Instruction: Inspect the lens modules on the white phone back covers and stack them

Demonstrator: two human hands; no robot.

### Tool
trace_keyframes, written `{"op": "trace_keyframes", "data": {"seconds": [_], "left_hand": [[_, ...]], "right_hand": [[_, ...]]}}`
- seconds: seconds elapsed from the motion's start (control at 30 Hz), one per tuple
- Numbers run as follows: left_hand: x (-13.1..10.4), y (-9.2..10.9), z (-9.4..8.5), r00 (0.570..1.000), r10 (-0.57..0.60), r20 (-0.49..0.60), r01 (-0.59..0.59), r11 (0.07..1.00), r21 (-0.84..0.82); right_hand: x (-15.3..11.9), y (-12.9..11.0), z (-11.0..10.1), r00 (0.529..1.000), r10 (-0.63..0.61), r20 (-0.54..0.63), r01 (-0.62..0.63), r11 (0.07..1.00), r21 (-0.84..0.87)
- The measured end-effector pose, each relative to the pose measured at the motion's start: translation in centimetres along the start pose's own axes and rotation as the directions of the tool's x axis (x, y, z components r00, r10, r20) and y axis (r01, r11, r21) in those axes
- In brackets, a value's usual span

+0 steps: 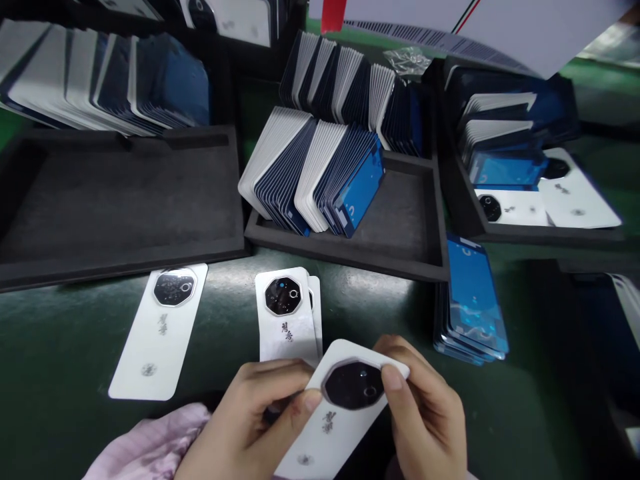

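Note:
Between my two hands a white phone back cover is held tilted, its black camera window facing up. My left hand pinches the cover's left edge, thumb on top beside the camera window. On the upper right corner, my right hand grips with the thumb on the face and fingers curled behind. Just beyond my left hand lie stacked white covers, partly hidden by it. Another white cover rests alone on the green table to the left.
A black tray in the middle holds rows of covers standing on edge. Left of it is a black tray with a row of covers behind. A blue-backed stack and a loaded tray are at right.

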State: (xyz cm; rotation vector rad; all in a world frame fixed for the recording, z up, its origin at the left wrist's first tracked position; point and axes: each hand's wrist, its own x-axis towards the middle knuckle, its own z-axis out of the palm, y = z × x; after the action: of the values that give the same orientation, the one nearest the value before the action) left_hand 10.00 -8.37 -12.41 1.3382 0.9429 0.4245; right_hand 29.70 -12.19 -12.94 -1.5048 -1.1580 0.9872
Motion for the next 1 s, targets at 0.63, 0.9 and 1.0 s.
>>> {"op": "trace_keyframes", "data": {"seconds": [0.63, 0.9, 1.0], "left_hand": [[0.4, 2.0, 0.7, 0.891, -0.382, -0.247, 0.108, 0.705, -0.701], [0.3, 1.2, 0.5, 0.937, -0.296, -0.185, 0.124, 0.777, -0.617], [0.0, 0.0, -0.1, 0.973, -0.226, -0.051, 0.167, 0.837, -0.522]], "right_hand": [[-2.3, 2.1, -1.8, 0.973, -0.132, 0.189, 0.159, 0.978, -0.133], [-0.6, 0.5, -0.8, 0.971, -0.132, 0.198, 0.142, 0.989, -0.04], [-0.3, 0.2, -0.4, 0.984, -0.107, 0.144, 0.108, 0.994, 0.0]]}}
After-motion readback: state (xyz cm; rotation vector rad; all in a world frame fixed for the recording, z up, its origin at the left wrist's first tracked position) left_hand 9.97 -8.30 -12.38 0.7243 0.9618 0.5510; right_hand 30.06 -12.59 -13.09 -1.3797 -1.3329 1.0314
